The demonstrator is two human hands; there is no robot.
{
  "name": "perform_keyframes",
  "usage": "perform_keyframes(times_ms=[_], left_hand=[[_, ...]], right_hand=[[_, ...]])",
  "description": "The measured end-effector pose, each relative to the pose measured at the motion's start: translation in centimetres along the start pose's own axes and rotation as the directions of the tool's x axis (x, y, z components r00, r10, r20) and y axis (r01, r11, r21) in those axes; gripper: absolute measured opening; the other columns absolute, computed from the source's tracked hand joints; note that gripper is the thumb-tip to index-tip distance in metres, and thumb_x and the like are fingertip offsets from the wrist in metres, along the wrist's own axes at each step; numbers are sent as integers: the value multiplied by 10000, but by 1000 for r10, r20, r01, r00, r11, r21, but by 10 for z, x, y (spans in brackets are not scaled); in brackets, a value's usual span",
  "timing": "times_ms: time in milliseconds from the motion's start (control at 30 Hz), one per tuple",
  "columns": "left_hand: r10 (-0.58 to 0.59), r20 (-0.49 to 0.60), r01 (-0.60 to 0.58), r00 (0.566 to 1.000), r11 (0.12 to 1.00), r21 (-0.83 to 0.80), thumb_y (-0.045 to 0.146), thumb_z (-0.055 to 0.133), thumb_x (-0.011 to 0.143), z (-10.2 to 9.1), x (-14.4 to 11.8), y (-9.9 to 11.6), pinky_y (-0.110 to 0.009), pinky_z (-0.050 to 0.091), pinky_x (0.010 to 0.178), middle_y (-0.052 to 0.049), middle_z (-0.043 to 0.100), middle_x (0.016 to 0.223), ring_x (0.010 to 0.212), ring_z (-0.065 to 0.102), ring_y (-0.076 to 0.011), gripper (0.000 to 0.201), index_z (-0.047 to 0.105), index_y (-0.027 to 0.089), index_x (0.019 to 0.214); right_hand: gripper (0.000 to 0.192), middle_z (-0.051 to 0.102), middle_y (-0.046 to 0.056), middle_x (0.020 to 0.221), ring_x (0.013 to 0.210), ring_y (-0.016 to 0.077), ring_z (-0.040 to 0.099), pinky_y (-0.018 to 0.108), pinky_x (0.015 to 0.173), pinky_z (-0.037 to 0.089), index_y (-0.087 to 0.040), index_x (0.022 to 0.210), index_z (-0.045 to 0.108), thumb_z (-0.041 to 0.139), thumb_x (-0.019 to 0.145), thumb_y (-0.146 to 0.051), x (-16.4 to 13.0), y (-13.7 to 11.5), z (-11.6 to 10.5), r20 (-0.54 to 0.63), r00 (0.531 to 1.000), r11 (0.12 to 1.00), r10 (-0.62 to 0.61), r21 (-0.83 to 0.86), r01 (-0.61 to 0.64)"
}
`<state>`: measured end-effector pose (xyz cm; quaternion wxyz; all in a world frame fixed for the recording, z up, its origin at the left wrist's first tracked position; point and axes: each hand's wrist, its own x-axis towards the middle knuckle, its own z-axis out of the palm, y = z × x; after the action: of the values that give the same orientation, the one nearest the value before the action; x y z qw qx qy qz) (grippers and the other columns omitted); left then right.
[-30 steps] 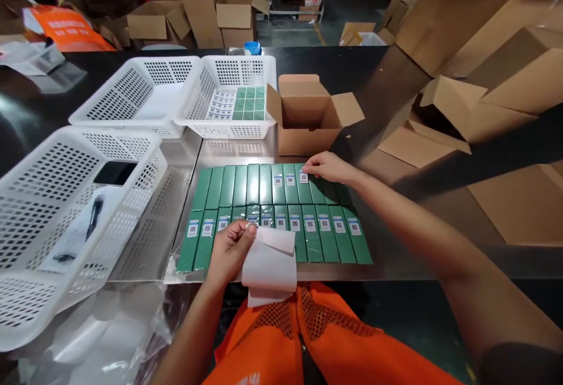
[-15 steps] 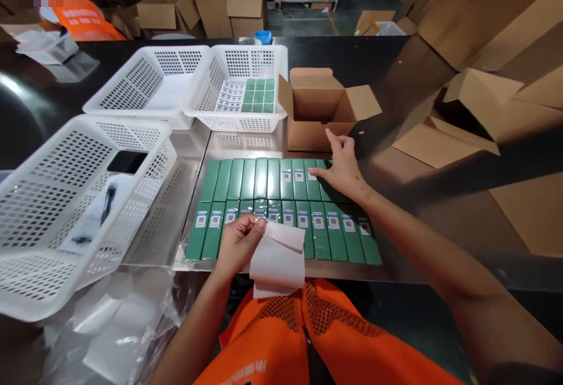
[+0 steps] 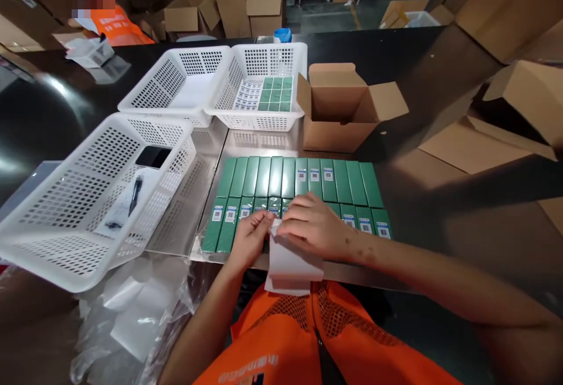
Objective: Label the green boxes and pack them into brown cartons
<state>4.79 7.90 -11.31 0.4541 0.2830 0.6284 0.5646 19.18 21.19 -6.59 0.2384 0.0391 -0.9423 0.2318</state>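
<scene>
My left hand (image 3: 250, 239) pinches the top edge of a white sticker sheet (image 3: 294, 267), which hangs folded over the table's front edge. My right hand (image 3: 317, 229) is closed at the same edge, fingers curled onto the sheet; its fingertips are partly hidden. Behind and under both hands lie two rows of narrow green boxes (image 3: 357, 184). In the front row the visible boxes carry small white and blue stickers with a square code. Three boxes of the back row bear such a sticker (image 3: 328, 174), right of its middle.
An open cardboard box (image 3: 334, 135) stands behind the rows. One white basket (image 3: 268, 121) holds green boxes and sticker sheets; another (image 3: 176, 112) holds white paper. The left basket (image 3: 88, 267) contains a phone (image 3: 153, 156) and pen (image 3: 135, 196). Plastic wrap (image 3: 145, 314) hangs at lower left.
My right hand has left the back row of green boxes and come down to the sticker sheet beside my left hand. The whole view has shifted slightly, with things appearing further right.
</scene>
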Motion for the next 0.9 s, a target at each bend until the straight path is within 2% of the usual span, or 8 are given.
perform_keyframes(times_ms=[67, 133, 267, 333, 400, 633, 800, 900], left_hand=[[15, -8, -15, 1000, 999, 31, 651, 648, 828, 0, 0, -1, -227, 285, 518, 38, 453, 561, 537, 365, -97, 517, 576, 168, 655], [17, 0, -17, 1000, 999, 52, 664, 629, 834, 0, -1, -2, -232, 277, 523, 38, 446, 565, 543, 355, -100, 526, 576, 169, 664], [27, 12, -28, 1000, 995, 100, 700, 607, 825, 0, -1, -2, -239, 276, 526, 39, 434, 562, 544, 364, -106, 554, 579, 168, 674], [33, 17, -35, 999, 994, 102, 713, 597, 822, -1, -1, -2, -241, 281, 531, 38, 431, 562, 546, 370, -109, 567, 577, 167, 673], [40, 27, -42, 999, 995, 95, 712, 584, 830, -1, -1, -4, -243, 287, 539, 35, 433, 569, 554, 376, -111, 567, 578, 165, 679], [35, 40, -40, 999, 992, 120, 704, 566, 845, -6, 1, -6, -250, 285, 549, 27, 434, 583, 575, 393, -119, 561, 574, 167, 682], [26, 25, -27, 999, 998, 48, 714, 617, 804, -2, 1, -3, -239, 279, 534, 31, 448, 562, 554, 385, -107, 570, 583, 165, 656], [-49, 5, 50, 999, 991, -121, 706, 721, 715, 3, 3, 0, -225, 285, 517, 35, 484, 549, 523, 396, -92, 564, 609, 157, 651]], right_hand=[[173, 716, 25, 875, 845, 177, 574, 328, 773, 378, -210, 899, 710, 561, 981, -245, 6, 4, -12, -4, 998, 988, 63, 143, -62], [122, 707, 31, 887, 827, 169, 588, 305, 752, 406, -202, 894, 708, 635, 932, -293, 18, 21, -26, -19, 957, 926, 290, 260, -275], [209, 604, 5, 696, 639, 142, 508, 279, 609, 360, -174, 775, 675, 639, 889, -346, 45, 78, -40, 125, 722, 683, 681, 248, -687], [270, 513, -18, 605, 569, 122, 437, 275, 569, 331, -168, 681, 621, 633, 878, -351, 52, 103, -38, 276, 610, 580, 743, 187, -792], [299, 487, -23, 587, 555, 116, 415, 274, 557, 326, -165, 641, 596, 665, 844, -372, 56, 117, -34, 360, 543, 530, 759, 144, -836], [271, 563, -7, 624, 598, 141, 511, 269, 588, 375, -172, 686, 663, 650, 843, -393, 60, 123, -22, 364, 544, 589, 756, -18, -808], [159, 674, 47, 892, 815, 215, 621, 297, 701, 430, -201, 872, 706, 668, 819, -346, 52, 115, -10, 218, 572, 603, 790, -111, -790], [547, 576, 111, 1211, 985, 276, 607, 362, 800, 473, -215, 1217, 575, 757, 732, -391, 42, 114, -3, -12, 630, 625, 777, -114, -773]])
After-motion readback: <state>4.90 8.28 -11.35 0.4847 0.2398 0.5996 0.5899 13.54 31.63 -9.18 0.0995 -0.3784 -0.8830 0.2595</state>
